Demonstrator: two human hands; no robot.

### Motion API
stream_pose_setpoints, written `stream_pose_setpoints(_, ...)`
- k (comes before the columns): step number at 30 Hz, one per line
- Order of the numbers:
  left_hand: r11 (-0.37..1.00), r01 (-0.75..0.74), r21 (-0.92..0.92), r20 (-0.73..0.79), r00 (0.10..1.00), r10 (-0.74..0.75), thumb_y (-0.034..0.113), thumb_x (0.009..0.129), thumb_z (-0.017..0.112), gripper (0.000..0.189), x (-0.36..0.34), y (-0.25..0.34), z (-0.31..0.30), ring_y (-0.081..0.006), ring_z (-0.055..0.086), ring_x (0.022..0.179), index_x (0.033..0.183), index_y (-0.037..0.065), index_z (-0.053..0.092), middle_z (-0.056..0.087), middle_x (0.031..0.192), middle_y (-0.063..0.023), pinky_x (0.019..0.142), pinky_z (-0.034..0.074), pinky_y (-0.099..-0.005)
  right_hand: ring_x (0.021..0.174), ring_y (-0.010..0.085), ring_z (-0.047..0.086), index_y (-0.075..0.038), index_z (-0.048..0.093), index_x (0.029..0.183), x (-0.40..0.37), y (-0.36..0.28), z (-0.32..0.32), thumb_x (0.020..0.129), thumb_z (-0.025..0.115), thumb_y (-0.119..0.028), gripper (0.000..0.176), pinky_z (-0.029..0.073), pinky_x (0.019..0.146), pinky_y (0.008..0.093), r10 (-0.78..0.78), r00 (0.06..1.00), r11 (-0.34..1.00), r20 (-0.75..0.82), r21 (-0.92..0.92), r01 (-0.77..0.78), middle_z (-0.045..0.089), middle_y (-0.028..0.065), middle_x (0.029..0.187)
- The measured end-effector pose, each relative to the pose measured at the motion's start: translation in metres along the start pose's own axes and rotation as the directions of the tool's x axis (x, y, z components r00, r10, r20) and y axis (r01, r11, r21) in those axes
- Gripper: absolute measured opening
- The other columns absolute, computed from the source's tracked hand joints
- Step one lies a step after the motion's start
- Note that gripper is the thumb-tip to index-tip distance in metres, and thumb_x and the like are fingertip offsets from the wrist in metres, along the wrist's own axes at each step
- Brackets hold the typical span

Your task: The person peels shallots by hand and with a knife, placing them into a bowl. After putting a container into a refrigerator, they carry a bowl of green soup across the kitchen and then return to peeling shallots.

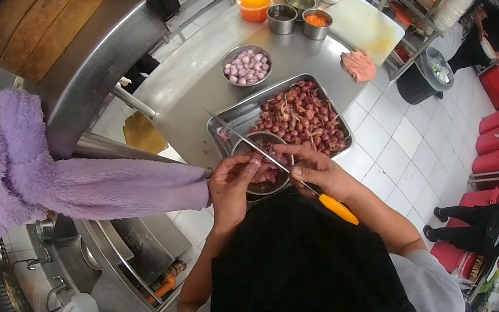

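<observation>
A knife with a yellow handle [338,208] is in my right hand [319,172], its long thin blade pointing up and left across a metal bowl. My left hand [231,190] is closed, thumb against fingers, over the left side of that bowl [264,187]; whatever it pinches is too small to make out. Reddish skins and scraps [274,164] lie inside the bowl. Just beyond, a metal tray [242,118] holds many unpeeled red shallots [301,112], heaped toward its right side. Farther back stands a round metal bowl with peeled pale-purple shallots [247,67].
A purple towel [117,183] hangs at left near my forearm. On the steel table [177,89] stand metal containers, one with orange slices [316,20], beside a white cutting board [366,26] and pink cloth [358,65]. A bin [423,79] and two people are at right.
</observation>
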State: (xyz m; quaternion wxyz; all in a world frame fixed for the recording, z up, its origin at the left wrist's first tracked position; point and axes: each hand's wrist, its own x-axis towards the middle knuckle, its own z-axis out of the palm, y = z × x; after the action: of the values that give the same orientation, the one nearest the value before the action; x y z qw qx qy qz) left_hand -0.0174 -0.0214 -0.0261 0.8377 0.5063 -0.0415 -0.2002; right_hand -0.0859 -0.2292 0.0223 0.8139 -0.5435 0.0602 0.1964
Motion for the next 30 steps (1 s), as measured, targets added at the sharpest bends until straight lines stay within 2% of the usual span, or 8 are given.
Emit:
stream_pose_setpoints(4,0.999,0.013,0.035,0.005,1.0,-0.013,-0.002,0.091,0.063,0.017,0.001,-0.006,-0.002,-0.0201,0.067,0.091,0.108,0.001,0.061,0.068,0.104,-0.0126,0.074,0.056,-0.0317,0.065,0.0094,0.049,-0.018,0.041,0.146,0.0,0.002,0.002,0.093,0.065,-0.029,0.059,0.039,0.056,0.0244,0.003,0.999,0.999,0.05,0.031,-0.005,0.054,-0.0009,0.083)
stream_pose_setpoints(6,1.0,-0.002,-0.016,0.049,0.999,0.003,0.0,0.091,0.063,0.018,0.001,-0.009,-0.005,-0.0198,0.067,0.09,0.109,0.001,0.061,0.068,0.104,-0.0125,0.075,0.056,-0.0324,0.065,0.0079,0.049,-0.016,0.04,0.147,0.001,-0.002,0.009,0.09,0.067,-0.04,0.067,0.037,0.055,0.0231,0.073,0.993,0.993,0.093,0.087,-0.081,0.049,-0.0019,0.074)
stream_pose_setpoints(13,0.999,0.014,-0.049,0.059,0.998,-0.011,0.0,0.092,0.063,0.018,0.0,-0.009,-0.006,-0.0193,0.066,0.093,0.109,0.001,0.061,0.068,0.106,-0.0129,0.076,0.055,-0.0334,0.06,0.0066,0.046,-0.015,0.047,0.142,0.01,0.009,0.003,0.098,0.058,-0.028,0.047,0.036,0.052,0.0223,0.051,0.99,0.994,0.128,0.085,-0.062,0.049,-0.0034,0.075)
stream_pose_setpoints(24,0.952,0.152,-0.267,0.141,0.983,-0.117,0.002,0.093,0.059,0.015,0.004,-0.014,-0.019,-0.0249,0.065,0.101,0.108,0.002,0.06,0.066,0.108,-0.0132,0.081,0.051,-0.0376,0.057,0.0067,0.043,-0.016,0.047,0.143,0.012,0.023,-0.018,0.099,0.056,-0.03,0.047,0.031,0.05,0.0208,0.037,0.996,0.967,0.084,0.248,-0.057,0.047,-0.0044,0.07)
stream_pose_setpoints(26,0.965,0.154,-0.214,0.079,0.987,-0.14,0.002,0.093,0.058,0.014,0.001,-0.012,-0.021,-0.0242,0.065,0.099,0.107,0.001,0.06,0.066,0.107,-0.0133,0.08,0.051,-0.0369,0.075,0.011,0.056,-0.015,0.043,0.146,0.021,0.034,-0.029,0.099,0.057,-0.029,0.051,0.044,0.064,0.0237,0.062,0.998,0.995,0.021,-0.075,-0.061,0.06,0.0023,0.085)
stream_pose_setpoints(27,0.974,0.16,-0.16,0.023,0.987,-0.158,0.002,0.093,0.058,0.013,0.001,-0.011,-0.022,-0.0235,0.065,0.097,0.107,0.001,0.059,0.065,0.105,-0.0134,0.079,0.051,-0.0362,0.075,0.011,0.056,-0.015,0.043,0.146,0.023,0.041,-0.029,0.099,0.057,-0.029,0.051,0.044,0.064,0.0237,0.063,0.998,0.995,0.02,-0.075,-0.061,0.06,0.0023,0.085)
stream_pose_setpoints(29,0.983,0.16,-0.087,-0.001,0.987,-0.16,0.002,0.094,0.057,0.014,-0.003,-0.013,-0.03,-0.0224,0.064,0.093,0.107,0.0,0.059,0.065,0.103,-0.0132,0.077,0.052,-0.0353,0.105,0.0165,0.057,-0.013,0.039,0.149,0.028,0.054,-0.026,0.1,0.056,-0.028,0.054,0.046,0.091,0.0299,0.039,0.991,0.972,-0.125,-0.224,-0.067,0.063,0.0109,0.116)
stream_pose_setpoints(30,0.987,0.16,-0.013,-0.025,0.987,-0.161,0.002,0.094,0.057,0.014,-0.006,-0.012,-0.033,-0.0212,0.064,0.089,0.108,-0.001,0.058,0.064,0.101,-0.0131,0.075,0.052,-0.0344,0.105,0.0165,0.057,-0.013,0.039,0.149,0.029,0.058,-0.029,0.1,0.056,-0.028,0.054,0.046,0.091,0.0299,0.036,0.991,0.973,-0.132,-0.222,-0.065,0.063,0.0109,0.116)
